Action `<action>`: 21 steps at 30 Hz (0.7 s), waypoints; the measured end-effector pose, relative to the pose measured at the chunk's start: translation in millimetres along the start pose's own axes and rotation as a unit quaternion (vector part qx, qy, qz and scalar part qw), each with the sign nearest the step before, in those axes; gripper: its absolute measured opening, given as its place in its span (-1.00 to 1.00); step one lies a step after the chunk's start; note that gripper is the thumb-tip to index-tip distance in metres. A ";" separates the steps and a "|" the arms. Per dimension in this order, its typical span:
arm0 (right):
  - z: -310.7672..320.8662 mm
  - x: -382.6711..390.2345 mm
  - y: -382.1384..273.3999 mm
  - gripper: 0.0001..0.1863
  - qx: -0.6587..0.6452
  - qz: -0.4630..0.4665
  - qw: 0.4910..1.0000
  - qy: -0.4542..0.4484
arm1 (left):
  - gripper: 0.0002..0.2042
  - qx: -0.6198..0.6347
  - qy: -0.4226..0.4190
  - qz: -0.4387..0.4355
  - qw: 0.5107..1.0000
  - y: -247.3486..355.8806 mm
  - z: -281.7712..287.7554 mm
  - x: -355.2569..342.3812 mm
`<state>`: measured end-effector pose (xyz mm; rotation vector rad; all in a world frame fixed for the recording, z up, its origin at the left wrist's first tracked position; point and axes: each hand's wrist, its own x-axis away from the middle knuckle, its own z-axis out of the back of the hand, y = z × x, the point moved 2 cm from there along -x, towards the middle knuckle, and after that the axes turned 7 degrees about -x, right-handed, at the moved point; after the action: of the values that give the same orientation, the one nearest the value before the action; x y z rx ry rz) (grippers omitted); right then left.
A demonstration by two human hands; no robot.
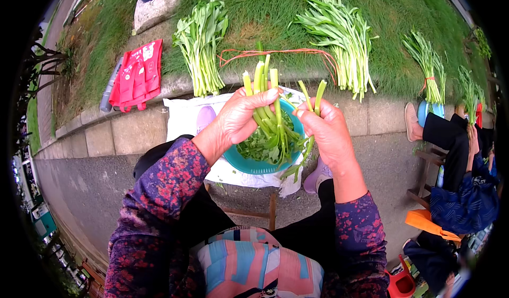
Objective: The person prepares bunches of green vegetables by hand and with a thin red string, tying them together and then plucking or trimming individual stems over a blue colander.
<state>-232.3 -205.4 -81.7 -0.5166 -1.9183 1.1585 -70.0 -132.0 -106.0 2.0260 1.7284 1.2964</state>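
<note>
My left hand point(243, 111) is closed around a small bunch of green stalks point(271, 118), their pale cut ends up and their leafy ends hanging down. In my right hand point(328, 131), thumb and fingers pinch a couple of thinner green stems point(319, 97), apart from the left bunch at the top. Both hands are above a teal plastic basin point(253, 165). Loose green leaves point(254, 145) lie inside it. Under the basin a white sheet point(181, 118) is spread over the pavement and kerb.
Bundles of long leafy greens point(201, 48) point(344, 46) lie on the grass beyond the kerb, with red string point(275, 50) between them. A red bag point(139, 75) rests at the left. On the right, another person point(450, 144) sits near a tied bundle point(428, 75) and a red stool point(403, 283).
</note>
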 end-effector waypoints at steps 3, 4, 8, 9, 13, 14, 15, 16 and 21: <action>1.4 -0.6 0.9 -0.94 -0.011 -0.004 1.000 -0.006 | -0.75 0.000 0.001 0.007 1.000 1.0 -1.1 1.7; 1.2 -0.8 1.5 -0.95 -0.019 -0.010 1.000 -0.008 | -0.74 -0.004 -0.005 0.009 1.000 0.8 0.6 2.3; 4.9 -2.4 1.9 -0.95 -0.082 -0.032 0.996 -0.016 | -0.72 0.013 -0.010 0.011 1.000 2.9 8.8 2.0; 6.1 -2.3 1.7 -0.95 -0.106 -0.036 0.994 -0.017 | -0.71 0.024 -0.005 0.010 1.000 3.6 10.2 1.6; 3.1 0.0 -3.3 -0.95 -0.025 -0.038 0.999 -0.013 | -0.71 0.001 -0.002 0.001 1.000 5.8 15.5 0.6; 2.0 0.3 -3.1 -0.94 -0.016 -0.044 0.999 -0.017 | -0.72 -0.004 0.002 0.000 1.000 6.8 15.6 0.5; 1.1 0.6 -2.7 -0.94 -0.008 -0.051 0.998 -0.020 | -0.73 -0.009 0.007 0.000 1.000 7.6 15.4 0.7; 0.1 0.7 -2.1 -0.93 -0.005 -0.053 0.998 -0.024 | -0.74 -0.015 0.014 0.001 1.000 8.2 14.7 1.4; -4.1 1.6 1.8 -0.87 0.015 -0.038 0.999 -0.022 | -0.77 -0.024 0.027 0.010 0.999 6.1 5.2 3.7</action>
<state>-229.9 -201.2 -81.6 -0.4027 -1.9375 1.1566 -62.2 -128.6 -103.5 2.0042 1.6858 1.3976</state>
